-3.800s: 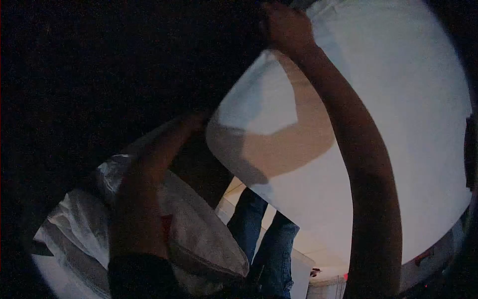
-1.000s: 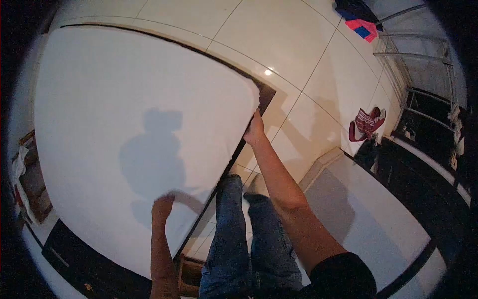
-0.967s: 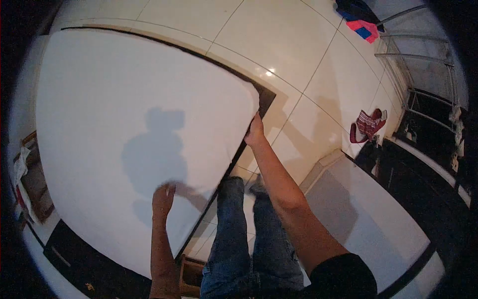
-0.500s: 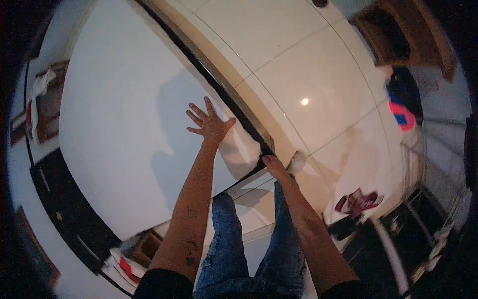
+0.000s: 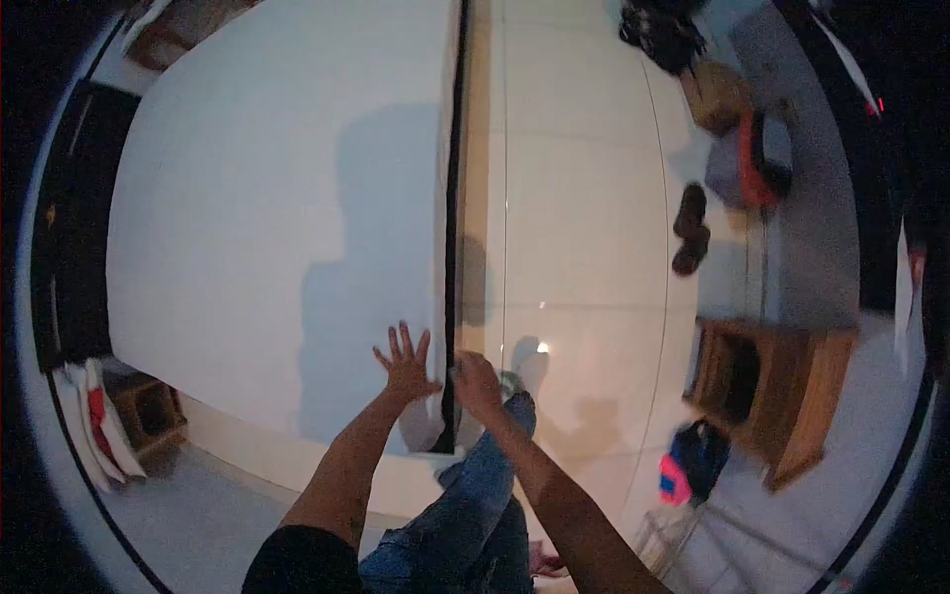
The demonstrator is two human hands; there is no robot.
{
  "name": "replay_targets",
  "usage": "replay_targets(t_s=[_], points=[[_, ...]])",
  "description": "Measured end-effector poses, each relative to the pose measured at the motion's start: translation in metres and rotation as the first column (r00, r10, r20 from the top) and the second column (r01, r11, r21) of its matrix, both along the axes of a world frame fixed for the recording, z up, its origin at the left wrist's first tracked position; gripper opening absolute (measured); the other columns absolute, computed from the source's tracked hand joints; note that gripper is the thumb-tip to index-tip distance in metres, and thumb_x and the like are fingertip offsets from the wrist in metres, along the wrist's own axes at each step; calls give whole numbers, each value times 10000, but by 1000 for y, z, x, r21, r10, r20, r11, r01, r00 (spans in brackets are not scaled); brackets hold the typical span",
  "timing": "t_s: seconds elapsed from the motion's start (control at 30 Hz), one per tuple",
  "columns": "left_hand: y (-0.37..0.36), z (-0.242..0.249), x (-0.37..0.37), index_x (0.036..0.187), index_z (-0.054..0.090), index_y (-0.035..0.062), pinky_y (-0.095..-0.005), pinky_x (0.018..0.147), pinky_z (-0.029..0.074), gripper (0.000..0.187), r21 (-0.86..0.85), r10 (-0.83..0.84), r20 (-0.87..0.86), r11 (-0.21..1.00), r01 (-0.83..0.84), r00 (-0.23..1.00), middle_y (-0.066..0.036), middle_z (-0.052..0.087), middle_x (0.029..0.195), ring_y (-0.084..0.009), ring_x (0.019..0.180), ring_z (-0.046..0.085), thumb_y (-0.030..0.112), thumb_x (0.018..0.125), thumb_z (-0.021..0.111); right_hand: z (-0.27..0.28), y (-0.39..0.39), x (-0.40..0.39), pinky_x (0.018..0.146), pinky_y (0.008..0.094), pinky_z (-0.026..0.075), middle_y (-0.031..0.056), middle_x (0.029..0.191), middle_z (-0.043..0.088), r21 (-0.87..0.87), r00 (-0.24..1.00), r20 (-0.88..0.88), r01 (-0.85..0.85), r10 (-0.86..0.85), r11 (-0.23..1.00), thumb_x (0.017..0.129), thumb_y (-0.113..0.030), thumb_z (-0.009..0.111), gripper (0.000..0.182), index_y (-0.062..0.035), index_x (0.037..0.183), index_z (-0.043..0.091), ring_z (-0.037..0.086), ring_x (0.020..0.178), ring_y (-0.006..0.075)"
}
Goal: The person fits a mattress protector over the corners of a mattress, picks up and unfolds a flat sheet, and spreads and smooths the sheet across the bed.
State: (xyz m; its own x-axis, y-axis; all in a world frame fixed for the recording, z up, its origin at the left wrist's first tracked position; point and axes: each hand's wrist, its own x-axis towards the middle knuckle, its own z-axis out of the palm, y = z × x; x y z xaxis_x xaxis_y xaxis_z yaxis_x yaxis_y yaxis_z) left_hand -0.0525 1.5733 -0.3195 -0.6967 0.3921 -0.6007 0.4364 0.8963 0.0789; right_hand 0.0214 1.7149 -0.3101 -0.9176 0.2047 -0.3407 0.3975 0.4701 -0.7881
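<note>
Since half a second ago, both hands have been drawn closer together at the near corner of the white sheet (image 5: 277,228), and the dark-edged side of the mattress (image 5: 452,247) now runs straight up the view instead of slanting. The left hand (image 5: 406,364) is laid flat on the sheet with its fingers spread wide, nothing being gripped. The right hand (image 5: 477,381) is set just beside it, at the dark edge near the corner; its fingers are curled over that edge, but whether cloth is actually pinched cannot be told. The sheet is spread smooth over the mattress, which fills the upper left of the view, and the shadow of the person is cast across it. Blue jeans (image 5: 465,515) are seen below the hands. To the right, pale floor tiles (image 5: 584,247) are seen, with a light reflected on them. Farther right, a pair of dark shoes (image 5: 689,228) is lying on the floor, and a wooden cabinet (image 5: 782,396) is standing well apart from the bed. A blue and pink item (image 5: 688,465) is lying near the foot of the cabinet.
</note>
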Motion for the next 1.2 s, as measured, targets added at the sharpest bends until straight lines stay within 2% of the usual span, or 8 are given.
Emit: replay_targets(t_s=[0.2, 0.27, 0.57, 0.73, 0.93, 1.03, 1.1, 1.2], points=[[11, 13, -25, 1304, 127, 170, -686, 822, -12, 989, -99, 44, 159, 995, -28, 986, -229, -65, 1328, -420, 1208, -89, 566, 541, 617, 32, 24, -203, 946, 399, 257, 145, 1236, 342, 206, 783, -320, -493, 534, 846, 739, -181, 519, 468, -67, 1175, 389, 329, 1139, 285], [10, 31, -29, 1298, 150, 169, -680, 832, -11, 959, -152, 44, 203, 988, -13, 978, -235, -30, 1328, -424, 1211, -60, 571, 556, 606, 1, 47, -253, 966, 417, 214, 124, 1296, 259, 372, 554, -145, -738, 820, 564, 751, -215, 517, 492, -114, 1207, 360, 270, 1183, 270], [121, 32, -302, 1239, 270, 65, -585, 916, 123, 669, 442, 653, -239, 732, -519, 718, -228, 145, 1297, -359, 1202, 155, 228, 687, 610, -29, 188, -495, 869, 543, 267, 98, 1325, 207, 575, 696, -104, -540, 710, 614, 803, -290, 447, 451, -195, 1228, 330, 270, 1173, 289], [213, 14, -452, 1283, 139, 65, -579, 867, 255, 946, 26, 862, -64, 505, -863, 503, -288, 51, 1295, -474, 1176, 104, 391, 587, 691, -36, 224, -626, 871, 476, 315, 110, 1341, 156, 462, 632, 60, -704, 773, 540, 813, -291, 437, 492, -223, 1265, 254, 310, 1145, 319], [203, -7, -459, 1287, 95, 56, -608, 823, 283, 1100, -118, 872, -14, 485, -867, 489, -312, 43, 1282, -514, 1156, 88, 458, 484, 730, -51, 301, -788, 935, 457, 255, 182, 1334, 109, 310, 853, -265, -367, 451, 877, 758, -278, 526, 668, -107, 1291, 163, 203, 1198, 357], [196, -5, -464, 1285, 96, 49, -613, 829, 271, 1116, -195, 886, 44, 461, -866, 462, -317, 38, 1282, -512, 1160, 80, 466, 468, 732, -11, 317, -878, 950, 492, 197, 172, 1339, 95, 626, 780, 38, -506, 625, 593, 737, -339, 550, 720, -131, 1297, 149, 159, 1216, 345], [189, -12, -459, 1282, 97, 37, -617, 825, 269, 1118, -210, 880, 78, 473, -855, 468, -322, 24, 1282, -512, 1163, 68, 468, 467, 730, -7, 321, -937, 951, 527, 145, 169, 1345, 78, 696, 469, 165, -678, 868, 234, 689, -449, 572, 813, -147, 1302, 133, 119, 1229, 340], [186, -9, -466, 1284, 96, 32, -614, 825, 273, 1101, -254, 884, 153, 467, -847, 442, -327, -1, 1282, -508, 1167, 52, 491, 492, 706, -10, 321, -1032, 952, 534, 125, 158, 1353, 40, 723, 471, 186, -659, 862, 205, 585, -581, 585, 963, -158, 1308, 109, 83, 1237, 342]])
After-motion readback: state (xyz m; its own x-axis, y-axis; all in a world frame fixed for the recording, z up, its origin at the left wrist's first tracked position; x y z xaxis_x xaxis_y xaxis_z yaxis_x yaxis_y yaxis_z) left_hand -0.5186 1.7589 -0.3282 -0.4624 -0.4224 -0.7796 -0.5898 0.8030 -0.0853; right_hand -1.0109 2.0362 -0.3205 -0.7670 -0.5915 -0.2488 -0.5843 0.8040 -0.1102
